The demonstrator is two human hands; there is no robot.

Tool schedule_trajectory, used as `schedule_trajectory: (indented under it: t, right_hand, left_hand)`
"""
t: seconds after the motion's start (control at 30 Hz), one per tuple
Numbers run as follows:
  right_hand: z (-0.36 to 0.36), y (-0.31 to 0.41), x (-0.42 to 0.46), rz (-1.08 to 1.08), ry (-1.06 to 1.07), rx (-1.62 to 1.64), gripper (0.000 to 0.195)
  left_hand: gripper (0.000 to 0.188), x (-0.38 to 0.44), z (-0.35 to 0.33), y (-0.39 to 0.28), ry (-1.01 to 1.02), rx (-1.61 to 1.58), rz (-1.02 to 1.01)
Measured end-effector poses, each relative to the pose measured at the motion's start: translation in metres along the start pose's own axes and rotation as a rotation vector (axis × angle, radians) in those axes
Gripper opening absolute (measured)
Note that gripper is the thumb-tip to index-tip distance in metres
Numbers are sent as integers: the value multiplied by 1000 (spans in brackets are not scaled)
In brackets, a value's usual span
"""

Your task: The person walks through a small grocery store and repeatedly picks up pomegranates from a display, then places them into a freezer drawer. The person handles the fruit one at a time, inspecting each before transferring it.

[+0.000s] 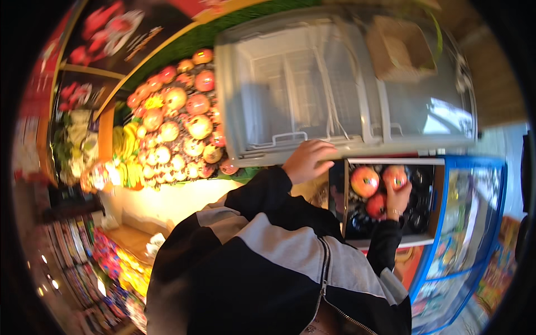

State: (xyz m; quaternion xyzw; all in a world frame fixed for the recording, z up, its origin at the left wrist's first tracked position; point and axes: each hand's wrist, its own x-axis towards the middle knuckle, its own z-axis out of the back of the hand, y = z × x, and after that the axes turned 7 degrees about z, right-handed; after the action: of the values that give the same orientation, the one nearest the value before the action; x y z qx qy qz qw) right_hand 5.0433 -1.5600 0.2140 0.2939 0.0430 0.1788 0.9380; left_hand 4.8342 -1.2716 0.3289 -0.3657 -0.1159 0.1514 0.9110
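Note:
My right hand (398,200) reaches into a cardboard box (439,197) with a black moulded tray (418,217) inside. Its fingers are around a red pomegranate (392,172). Two other pomegranates sit in the tray close by: a yellowish-red one (364,181) to the left and a darker red one (376,206) partly behind my hand. Several cups at the tray's right side hold no fruit. My left hand (309,161) is at the front edge of a chest freezer (268,157), thumb apart from the fingers and nothing in it. Whether it touches the edge, I cannot tell.
Left of the freezer is a bank of pomegranates (197,104), with bananas (127,138) beside it. An open cardboard carton (393,71) stands on the freezer's glass lid. A blue-framed glass-topped cabinet (465,217) adjoins the fruit box. Packaged goods (125,259) lie at lower left.

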Motion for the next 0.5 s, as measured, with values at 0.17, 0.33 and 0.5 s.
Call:
schedule_trajectory:
  t: [0.17, 0.33, 0.5]
  right_hand:
    - [-13, -9, 7, -14, 71, 48, 74]
    - [-22, -45, 17, 67, 17, -6, 85]
    - [-2, -59, -20, -77, -219, -75, 74]
  left_hand:
    - [26, -37, 127, 113, -547, 18, 246]
    - [27, -49, 234, 277, -1090, -230, 455]
    - [40, -25, 321, 427, -1080, 149, 632]
